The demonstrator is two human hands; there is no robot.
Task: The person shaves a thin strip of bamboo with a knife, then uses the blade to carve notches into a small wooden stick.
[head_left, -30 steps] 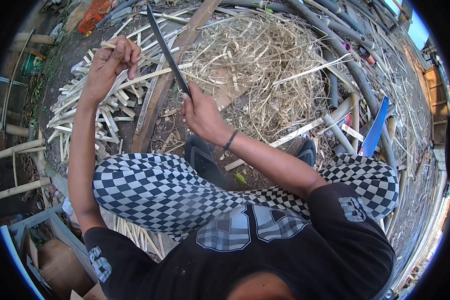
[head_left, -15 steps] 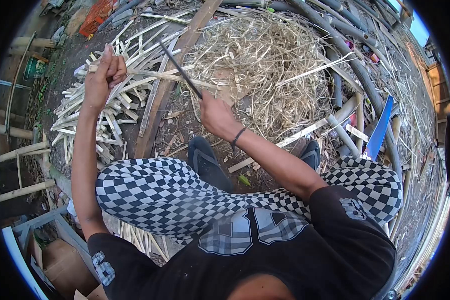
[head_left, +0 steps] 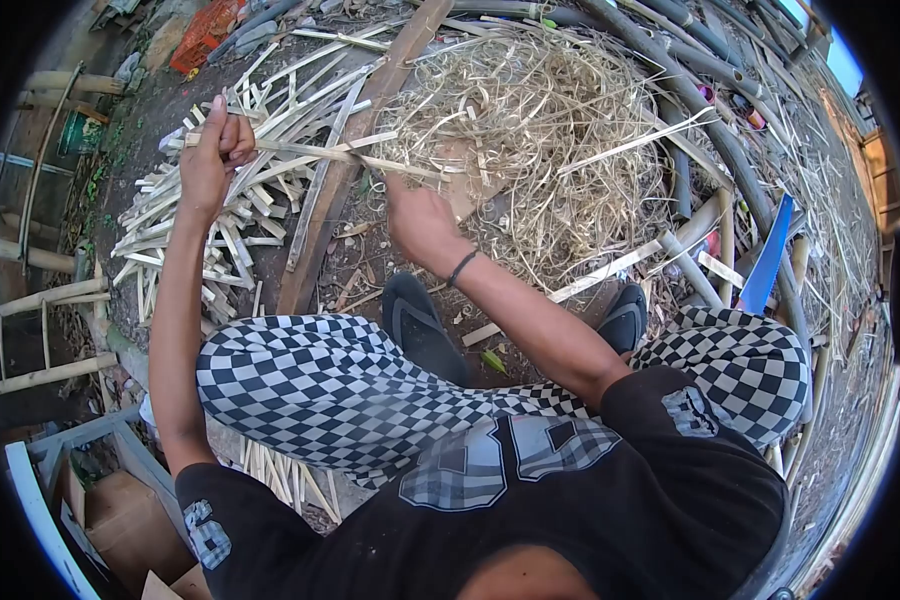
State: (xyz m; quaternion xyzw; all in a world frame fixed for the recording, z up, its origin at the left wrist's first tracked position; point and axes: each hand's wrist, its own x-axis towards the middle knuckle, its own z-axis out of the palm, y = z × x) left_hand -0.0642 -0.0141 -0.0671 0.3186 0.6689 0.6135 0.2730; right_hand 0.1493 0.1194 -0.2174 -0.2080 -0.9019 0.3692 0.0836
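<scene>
My left hand (head_left: 218, 150) is closed on one end of a pale bamboo strip (head_left: 305, 150), held above a pile of cut strips (head_left: 170, 215). The strip stretches right, past a wooden board (head_left: 315, 225). Near its right part, my right hand (head_left: 422, 222) is wrapped round a knife, whose dark blade (head_left: 370, 163) meets the strip and shows only in part; the handle is hidden in my fist. Beyond my right hand lies a heap of thin, curly shavings (head_left: 560, 130).
A blue saw blade (head_left: 767, 255) rests at the right among bamboo poles (head_left: 745, 190). An orange crate (head_left: 205, 35) stands at the upper left, a cardboard box (head_left: 130, 525) at the lower left. My feet in dark shoes (head_left: 418, 325) are below my right hand.
My right hand has moved slightly left, and the knife has swung down from pointing up and left to lie against the strip. My left hand still grips the strip.
</scene>
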